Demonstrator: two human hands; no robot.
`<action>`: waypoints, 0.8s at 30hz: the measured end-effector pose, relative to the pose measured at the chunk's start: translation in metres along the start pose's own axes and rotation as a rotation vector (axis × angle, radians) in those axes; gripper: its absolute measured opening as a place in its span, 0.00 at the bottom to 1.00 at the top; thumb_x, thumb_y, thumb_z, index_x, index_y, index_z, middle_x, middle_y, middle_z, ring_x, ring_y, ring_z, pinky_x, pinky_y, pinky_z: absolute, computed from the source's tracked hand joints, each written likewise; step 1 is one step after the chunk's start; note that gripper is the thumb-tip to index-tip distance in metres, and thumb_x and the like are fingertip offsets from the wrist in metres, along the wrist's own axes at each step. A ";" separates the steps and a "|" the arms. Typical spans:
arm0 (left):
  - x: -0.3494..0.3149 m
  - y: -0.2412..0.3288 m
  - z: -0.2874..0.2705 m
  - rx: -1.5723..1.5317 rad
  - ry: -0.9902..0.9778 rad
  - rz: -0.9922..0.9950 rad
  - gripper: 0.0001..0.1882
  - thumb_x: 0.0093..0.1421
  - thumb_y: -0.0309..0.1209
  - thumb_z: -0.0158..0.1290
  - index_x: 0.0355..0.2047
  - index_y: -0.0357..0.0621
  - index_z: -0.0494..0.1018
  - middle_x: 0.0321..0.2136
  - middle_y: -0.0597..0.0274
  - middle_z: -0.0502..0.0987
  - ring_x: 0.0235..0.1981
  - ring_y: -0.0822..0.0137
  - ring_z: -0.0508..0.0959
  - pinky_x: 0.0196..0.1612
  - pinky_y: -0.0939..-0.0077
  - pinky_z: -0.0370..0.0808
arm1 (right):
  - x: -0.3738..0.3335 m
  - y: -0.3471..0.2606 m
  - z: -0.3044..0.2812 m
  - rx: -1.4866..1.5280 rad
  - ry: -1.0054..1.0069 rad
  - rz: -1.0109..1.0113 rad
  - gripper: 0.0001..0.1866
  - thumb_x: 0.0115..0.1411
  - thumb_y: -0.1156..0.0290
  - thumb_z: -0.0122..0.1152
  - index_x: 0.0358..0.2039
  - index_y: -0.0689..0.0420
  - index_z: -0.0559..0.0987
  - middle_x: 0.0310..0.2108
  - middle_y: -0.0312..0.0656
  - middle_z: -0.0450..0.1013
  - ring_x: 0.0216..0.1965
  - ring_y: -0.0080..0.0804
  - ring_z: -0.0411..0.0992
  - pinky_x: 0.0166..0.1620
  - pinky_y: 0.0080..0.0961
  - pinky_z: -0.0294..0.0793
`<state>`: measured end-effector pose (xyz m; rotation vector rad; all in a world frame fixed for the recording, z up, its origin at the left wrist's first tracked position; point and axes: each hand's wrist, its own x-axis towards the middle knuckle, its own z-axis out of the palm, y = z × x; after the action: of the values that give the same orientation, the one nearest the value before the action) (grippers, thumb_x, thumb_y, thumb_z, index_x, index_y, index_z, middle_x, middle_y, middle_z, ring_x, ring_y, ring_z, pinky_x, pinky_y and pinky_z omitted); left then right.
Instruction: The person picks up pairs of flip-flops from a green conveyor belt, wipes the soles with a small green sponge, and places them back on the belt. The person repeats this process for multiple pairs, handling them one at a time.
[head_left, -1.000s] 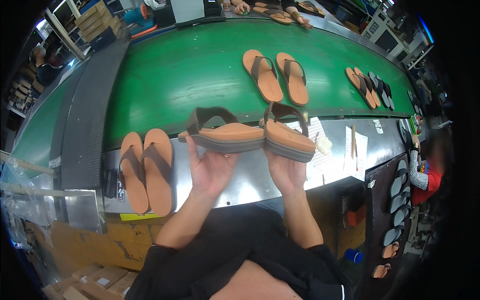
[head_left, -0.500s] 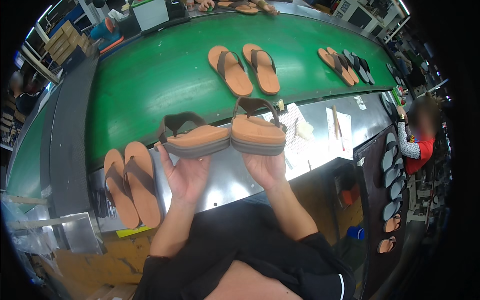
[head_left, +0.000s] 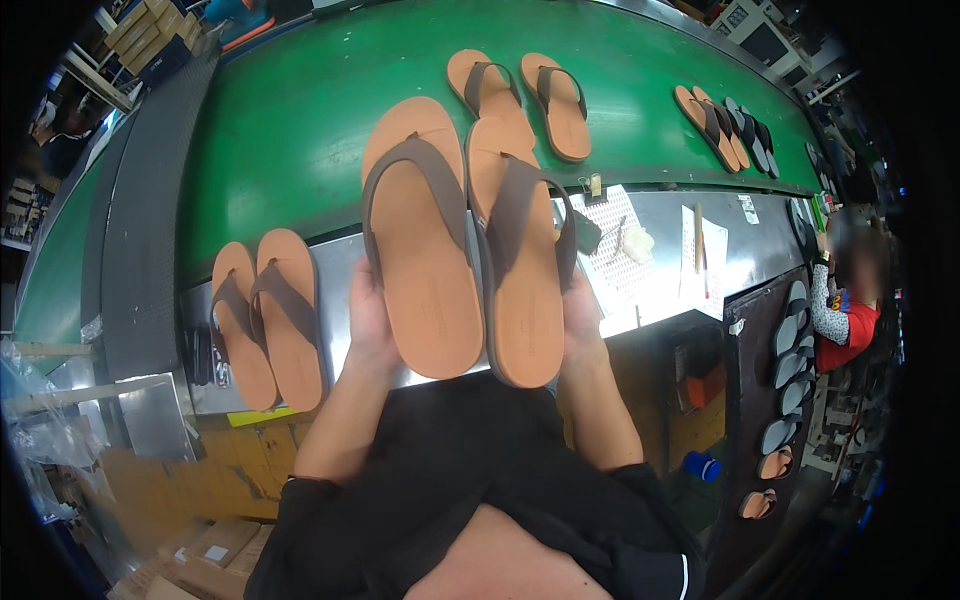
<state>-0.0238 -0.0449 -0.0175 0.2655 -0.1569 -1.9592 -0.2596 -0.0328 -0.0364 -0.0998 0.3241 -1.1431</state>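
Note:
I hold up a pair of tan flip-flops with dark brown straps, soles side by side and footbeds facing me. My left hand (head_left: 371,322) grips the outer edge of the left flip-flop (head_left: 428,290), its fingers mostly hidden behind the sole. My right hand (head_left: 580,318) is closed in the same way on the right flip-flop (head_left: 529,315). Both toe ends point away from me, over the green belt. On the metal ledge at my left, a matching pair of flip-flops (head_left: 290,335) lies close together.
Another tan pair (head_left: 556,115) lies on the green conveyor belt (head_left: 290,130), partly behind the held ones. Papers (head_left: 612,235) and a pencil lie right on the ledge (head_left: 765,250). A dark rack (head_left: 750,400) bears several sandals. A person in red (head_left: 845,335) stands far right.
The flip-flops have tipped from a heel-end view to footbeds facing me, and both hands have turned with them. My view has shifted, so the belt's far-side workers no longer show.

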 end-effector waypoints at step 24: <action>-0.024 -0.018 0.007 -0.098 0.058 -0.078 0.27 0.71 0.47 0.36 0.58 0.40 0.67 0.52 0.52 0.76 0.48 0.56 0.80 0.49 0.58 0.80 | -0.012 0.048 0.028 0.406 -0.110 0.210 0.21 0.69 0.57 0.49 0.52 0.60 0.74 0.40 0.45 0.76 0.36 0.30 0.78 0.38 0.27 0.83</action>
<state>-0.0326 -0.0155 -0.0120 0.2674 -0.0123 -2.0278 -0.2130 -0.0042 -0.0186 0.2240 -0.0001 -0.9708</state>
